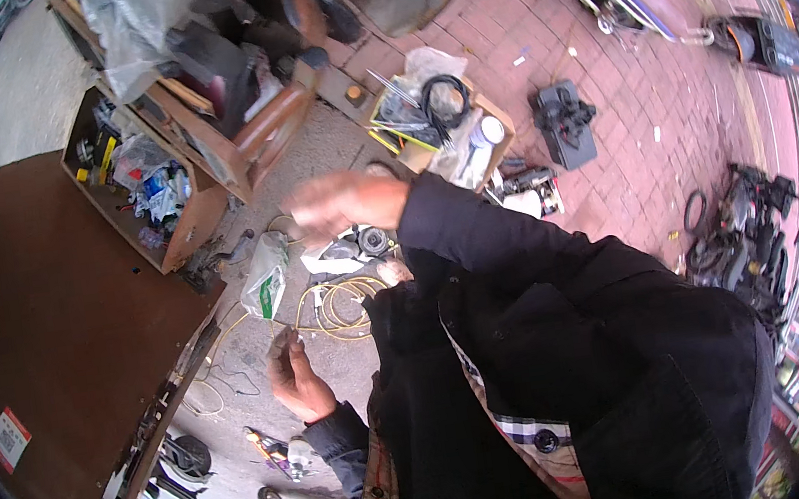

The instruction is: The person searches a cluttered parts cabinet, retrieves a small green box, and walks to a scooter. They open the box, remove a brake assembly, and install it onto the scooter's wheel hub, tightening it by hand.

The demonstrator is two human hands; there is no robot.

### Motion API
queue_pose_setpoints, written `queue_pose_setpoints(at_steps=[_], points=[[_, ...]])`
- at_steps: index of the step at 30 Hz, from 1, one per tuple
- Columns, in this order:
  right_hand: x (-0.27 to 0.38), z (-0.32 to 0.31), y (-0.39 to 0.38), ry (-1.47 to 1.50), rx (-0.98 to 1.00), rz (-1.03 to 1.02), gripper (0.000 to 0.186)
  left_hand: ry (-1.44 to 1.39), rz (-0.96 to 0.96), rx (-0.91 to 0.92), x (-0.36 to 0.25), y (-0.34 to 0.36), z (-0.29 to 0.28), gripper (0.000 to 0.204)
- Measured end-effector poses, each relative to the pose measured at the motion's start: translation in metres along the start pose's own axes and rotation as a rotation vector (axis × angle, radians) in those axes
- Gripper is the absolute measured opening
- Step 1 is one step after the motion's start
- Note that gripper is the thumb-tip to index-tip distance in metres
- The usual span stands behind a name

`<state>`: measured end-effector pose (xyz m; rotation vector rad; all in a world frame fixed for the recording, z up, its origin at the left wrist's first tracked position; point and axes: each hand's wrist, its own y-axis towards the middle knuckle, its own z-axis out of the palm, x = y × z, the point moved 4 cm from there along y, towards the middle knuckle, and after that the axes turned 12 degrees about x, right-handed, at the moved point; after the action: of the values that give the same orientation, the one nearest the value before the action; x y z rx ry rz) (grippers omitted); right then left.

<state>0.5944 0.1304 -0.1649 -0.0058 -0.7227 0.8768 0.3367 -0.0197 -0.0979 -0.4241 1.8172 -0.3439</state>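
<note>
My right hand (343, 204), smeared by motion, reaches leftward across the middle of the view; I cannot tell whether it holds anything. Lower down, my left hand (297, 376) has its fingers pinched on something small that I cannot make out. Near both hands are a clear plastic bag with green print (266, 272) and a pale mechanical part with a black round piece (371, 242). A coil of yellow hose or cable (327, 314) lies on the pavement beside my left hand.
A brown cabinet (34, 308) fills the left. Open boxes of tools and oddments (133, 179) (438, 118) stand ahead, near stacked wooden furniture (258, 132). A black case (562, 127) sits on red paving. Scooters (624, 3) and a dark machine (736, 235) are rightward; wheeled parts (187, 459) lie lower left.
</note>
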Motion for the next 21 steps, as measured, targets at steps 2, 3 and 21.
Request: queue_pose_setpoints(at_steps=[2, 3, 21], points=[[-0.056, 0.004, -0.047, -0.238, -0.028, 0.068, 0.048, 0.029, 0.03, 0.055, 0.005, -0.005, -0.004, 0.027], [-0.082, 0.003, -0.069, -0.286, -0.015, 0.136, 0.051, 0.011, 0.064, 0.08, 0.009, -0.01, -0.007, 0.026], [-0.283, -0.179, -0.223, -0.109, -0.899, 0.0, 0.035, 0.179, -0.179, 0.467, 0.141, -0.006, 0.074, 0.025]])
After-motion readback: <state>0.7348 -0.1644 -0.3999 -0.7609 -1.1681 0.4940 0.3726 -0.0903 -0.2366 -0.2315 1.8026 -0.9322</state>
